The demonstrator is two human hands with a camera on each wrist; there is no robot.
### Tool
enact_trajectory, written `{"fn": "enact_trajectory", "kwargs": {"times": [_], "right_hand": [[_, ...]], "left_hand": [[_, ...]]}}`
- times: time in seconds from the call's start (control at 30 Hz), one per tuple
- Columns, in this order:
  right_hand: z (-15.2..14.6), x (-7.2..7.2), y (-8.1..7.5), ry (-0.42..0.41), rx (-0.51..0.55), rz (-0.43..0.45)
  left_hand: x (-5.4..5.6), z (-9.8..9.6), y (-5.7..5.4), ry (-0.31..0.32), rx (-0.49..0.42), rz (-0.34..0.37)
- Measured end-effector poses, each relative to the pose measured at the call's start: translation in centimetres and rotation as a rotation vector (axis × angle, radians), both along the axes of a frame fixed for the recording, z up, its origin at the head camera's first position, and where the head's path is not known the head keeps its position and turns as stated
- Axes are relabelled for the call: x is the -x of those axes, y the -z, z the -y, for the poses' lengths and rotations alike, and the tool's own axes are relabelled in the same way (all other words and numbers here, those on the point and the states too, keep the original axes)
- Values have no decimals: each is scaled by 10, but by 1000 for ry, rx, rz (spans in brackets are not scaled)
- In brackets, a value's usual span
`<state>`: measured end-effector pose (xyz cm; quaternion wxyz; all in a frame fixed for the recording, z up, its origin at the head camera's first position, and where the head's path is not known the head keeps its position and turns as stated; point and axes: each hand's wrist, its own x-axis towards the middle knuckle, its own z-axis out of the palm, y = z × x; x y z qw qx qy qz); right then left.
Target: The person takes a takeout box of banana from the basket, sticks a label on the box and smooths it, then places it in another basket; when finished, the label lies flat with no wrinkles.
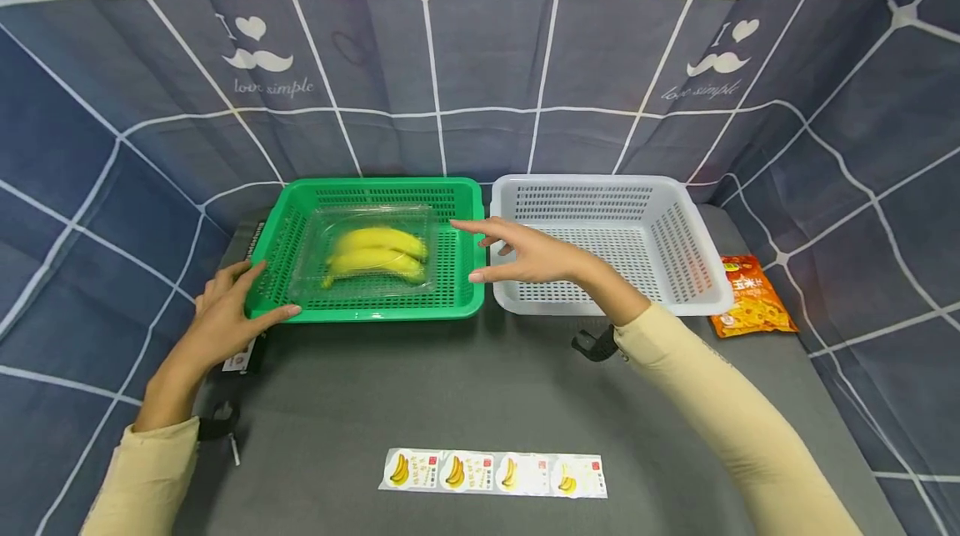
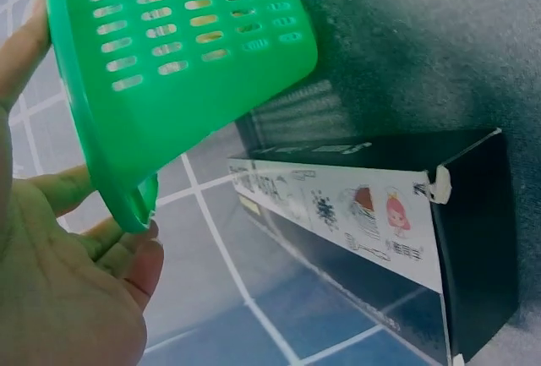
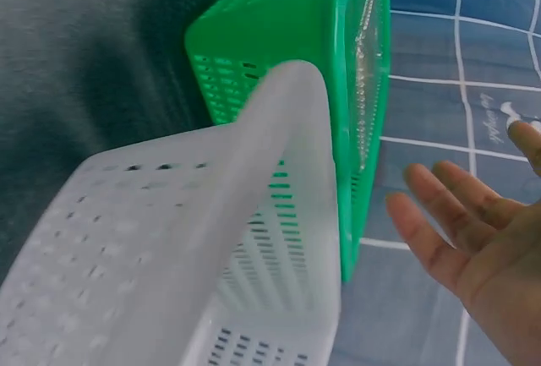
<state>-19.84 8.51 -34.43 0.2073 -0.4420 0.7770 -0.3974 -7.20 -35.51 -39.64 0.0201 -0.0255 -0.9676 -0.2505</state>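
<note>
Just left of the green basket (image 1: 375, 316), a dark printed box (image 2: 475, 239) is lying on the bench (image 1: 420, 390), partly hidden from above by your arm. At the basket's near-left corner your left hand (image 1: 221, 323) is grasping the rim, the thumb lying over the near side and the other fingers curling about the left end. Inside the basket a clear container (image 1: 375, 287) is sitting with bananas (image 1: 375, 261) in it. In front of the basket, a little to its right, a strip of banana-printed packets (image 1: 495, 473) is lying flat. Beyond the basket's right end your right hand (image 1: 528, 254) is hovering with fingers spread and grasping nothing; the right wrist view is showing those fingers apart from the rim. Below that hand, right beside the basket, a white basket (image 1: 585, 180) is standing, and farther right an orange snack bag (image 1: 752, 296) is lying. By the look of it, you are in the step of taking hold of the green basket at both ends, and only the left end is being held. The next move seems to be calling for your right hand to be closing on the right-hand rim, clearing the white one beside it and keeping the container level.
</note>
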Motion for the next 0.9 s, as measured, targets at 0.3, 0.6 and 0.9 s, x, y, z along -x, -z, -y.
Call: {"fn": "enact_trajectory", "kwargs": {"times": [0.3,0.6,0.9], "right_hand": [[50,34,9,-41,-174,46],[85,46,24,-15,-282,39],[105,42,39,61,-326,137]], "left_hand": [[2,0,-2,-52,-3,42],[1,-2,-1,-68,-30,59],[1,0,-1,-87,-3,65]]}}
